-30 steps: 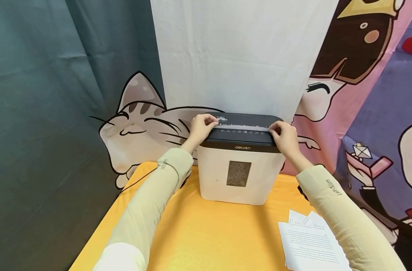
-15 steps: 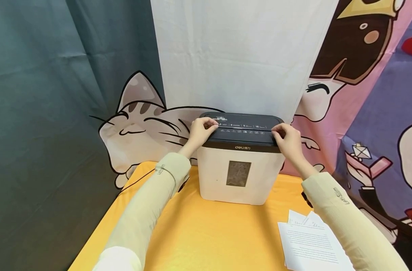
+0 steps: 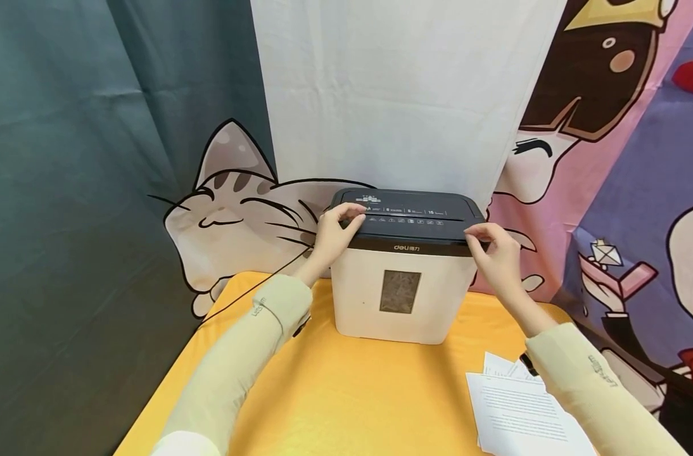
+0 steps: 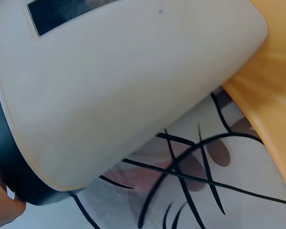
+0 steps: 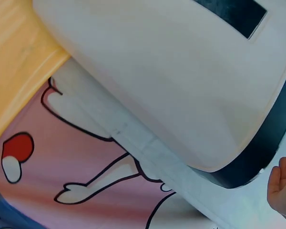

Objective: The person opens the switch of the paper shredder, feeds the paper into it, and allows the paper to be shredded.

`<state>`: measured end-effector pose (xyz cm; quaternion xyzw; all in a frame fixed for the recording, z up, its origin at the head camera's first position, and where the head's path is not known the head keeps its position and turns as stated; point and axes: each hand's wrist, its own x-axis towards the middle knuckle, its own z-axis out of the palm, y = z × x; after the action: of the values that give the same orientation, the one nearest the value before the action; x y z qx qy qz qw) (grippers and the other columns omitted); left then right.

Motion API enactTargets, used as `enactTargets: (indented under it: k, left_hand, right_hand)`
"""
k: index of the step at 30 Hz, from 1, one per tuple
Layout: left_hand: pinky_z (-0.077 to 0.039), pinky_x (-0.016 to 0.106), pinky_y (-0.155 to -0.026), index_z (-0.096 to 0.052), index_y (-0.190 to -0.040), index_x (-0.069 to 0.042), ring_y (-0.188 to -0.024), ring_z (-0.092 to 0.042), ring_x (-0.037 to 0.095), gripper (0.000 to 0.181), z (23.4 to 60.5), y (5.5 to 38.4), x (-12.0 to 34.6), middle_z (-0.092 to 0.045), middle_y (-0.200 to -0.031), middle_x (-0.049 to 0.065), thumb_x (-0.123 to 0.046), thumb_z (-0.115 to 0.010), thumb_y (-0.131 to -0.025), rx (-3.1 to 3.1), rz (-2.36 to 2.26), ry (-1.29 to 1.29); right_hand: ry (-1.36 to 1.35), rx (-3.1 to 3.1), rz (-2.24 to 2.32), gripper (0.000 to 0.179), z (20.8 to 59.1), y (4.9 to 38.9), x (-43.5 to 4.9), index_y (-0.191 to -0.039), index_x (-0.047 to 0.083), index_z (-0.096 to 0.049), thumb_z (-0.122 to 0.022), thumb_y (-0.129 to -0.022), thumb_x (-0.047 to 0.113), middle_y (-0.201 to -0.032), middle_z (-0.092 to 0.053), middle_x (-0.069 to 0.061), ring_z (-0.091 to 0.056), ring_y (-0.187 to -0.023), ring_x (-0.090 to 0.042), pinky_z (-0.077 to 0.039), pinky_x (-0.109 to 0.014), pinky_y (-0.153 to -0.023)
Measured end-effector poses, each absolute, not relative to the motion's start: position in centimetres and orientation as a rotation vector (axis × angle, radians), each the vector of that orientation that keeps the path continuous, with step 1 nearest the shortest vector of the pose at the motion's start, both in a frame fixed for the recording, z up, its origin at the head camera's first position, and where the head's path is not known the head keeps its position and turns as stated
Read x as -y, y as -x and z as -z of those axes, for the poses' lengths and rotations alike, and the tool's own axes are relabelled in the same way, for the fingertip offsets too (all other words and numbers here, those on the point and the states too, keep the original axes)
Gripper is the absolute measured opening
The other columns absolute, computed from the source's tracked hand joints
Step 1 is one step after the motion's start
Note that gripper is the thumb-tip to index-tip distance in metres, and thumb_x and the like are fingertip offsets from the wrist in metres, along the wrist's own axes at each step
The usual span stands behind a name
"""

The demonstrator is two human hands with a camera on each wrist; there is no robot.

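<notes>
I'm seeing the right hand (image 3: 499, 256) drifting outward and down — loosely curled, beside the right corner of the shredder (image 3: 355, 297) — while the left hand (image 3: 332, 235), likewise relaxed, is lingering at its left end.

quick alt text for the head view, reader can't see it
A person's left hand and right hand, both holding nothing, are near opposite ends of the slot in the dark top of a white paper shredder. It stands on a yellow table, with printed sheets at lower right and a cartoon backdrop behind.

Shredder icons (image 3: 401, 221), perhaps illegibly small
</notes>
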<state>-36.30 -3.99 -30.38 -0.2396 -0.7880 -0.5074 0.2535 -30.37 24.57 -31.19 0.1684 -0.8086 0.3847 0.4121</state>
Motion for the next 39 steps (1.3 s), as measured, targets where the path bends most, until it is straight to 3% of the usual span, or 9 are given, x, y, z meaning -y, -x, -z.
enactTargets:
  k: [3, 10, 14, 25, 34, 37, 39]
  left_hand:
    - [-0.049, 0.03, -0.08, -0.066, -0.111, -0.005, -0.084, -0.065, 0.022, 0.022, 30.9, 35.5, 3.9, -0.071, -0.091, 0.013, -0.011, -0.062, -0.09, 2.077, 1.422, 0.682]
    - [-0.052, 0.031, -0.077, -0.066, -0.111, -0.006, -0.081, -0.065, 0.022, 0.022, 31.8, 33.6, 3.5, -0.071, -0.09, 0.012, -0.011, -0.062, -0.09, 1.957, 1.439, 0.727]
    - [-0.053, 0.031, -0.075, -0.067, -0.109, -0.006, -0.08, -0.066, 0.022, 0.02, 32.7, 32.6, 3.3, -0.071, -0.089, 0.011, -0.009, -0.063, -0.09, 1.948, 1.475, 0.722]
    - [-0.05, 0.022, -0.074, -0.068, -0.105, -0.002, -0.078, -0.062, 0.022, 0.017, 36.2, 30.2, 2.0, -0.071, -0.092, 0.016, -0.005, -0.062, -0.089, 2.002, 1.647, 0.684]
    - [-0.05, 0.022, -0.072, -0.065, -0.104, 0.005, -0.078, -0.064, 0.018, 0.018, 39.4, 27.7, 0.1, -0.07, -0.09, 0.021, -0.003, -0.062, -0.088, 2.051, 1.807, 0.605]
    - [-0.05, 0.021, -0.072, -0.065, -0.106, 0.005, -0.079, -0.063, 0.011, 0.019, 40.8, 27.3, -0.4, -0.069, -0.092, 0.022, -0.005, -0.062, -0.089, 2.041, 1.901, 0.599]
    - [-0.051, 0.021, -0.073, -0.065, -0.107, 0.005, -0.081, -0.064, 0.012, 0.02, 42.0, 27.2, -0.7, -0.068, -0.093, 0.023, -0.006, -0.061, -0.09, 2.025, 1.955, 0.607]
  right_hand:
    - [-0.41, 1.999, -1.001, 0.007, 31.6, 29.4, -24.9, -0.091, -0.005, -0.066, -0.062, -0.085, -0.005, -0.085, -0.066, -0.014, -0.049, -0.081, 0.016, -0.038, -0.008, -0.075]
    - [-0.383, 1.891, -1.069, 0.01, 32.5, 27.6, -26.1, -0.092, -0.006, -0.067, -0.064, -0.082, -0.009, -0.087, -0.058, 0.027, -0.053, -0.079, 0.013, -0.041, -0.005, -0.072]
    - [-0.349, 1.882, -1.078, 0.011, 33.3, 26.7, -26.9, -0.092, -0.007, -0.067, -0.063, -0.082, -0.009, -0.086, -0.059, 0.027, -0.054, -0.075, 0.014, -0.039, -0.003, -0.061]
    - [-0.195, 1.92, -1.162, 0.01, 35.5, 24.6, -28.7, -0.091, -0.01, -0.067, -0.064, -0.082, -0.01, -0.077, -0.063, 0.02, -0.053, -0.062, 0.013, -0.039, -0.003, -0.057]
    - [-0.121, 1.881, -1.185, 0.007, 36.9, 22.8, -29.8, -0.088, -0.016, -0.063, -0.062, -0.081, -0.014, -0.079, -0.058, 0.031, -0.054, -0.071, 0.012, -0.041, -0.002, -0.07]
    - [-0.055, 1.888, -1.156, 0.008, 38.1, 22.7, -31.0, -0.088, -0.015, -0.064, -0.063, -0.081, -0.013, -0.078, -0.057, 0.033, -0.053, -0.072, 0.013, -0.041, -0.002, -0.069]
    - [-0.002, 1.893, -1.152, 0.008, 39.3, 22.8, -32.1, -0.089, -0.014, -0.064, -0.063, -0.081, -0.012, -0.077, -0.057, 0.034, -0.053, -0.071, 0.014, -0.04, -0.001, -0.068]
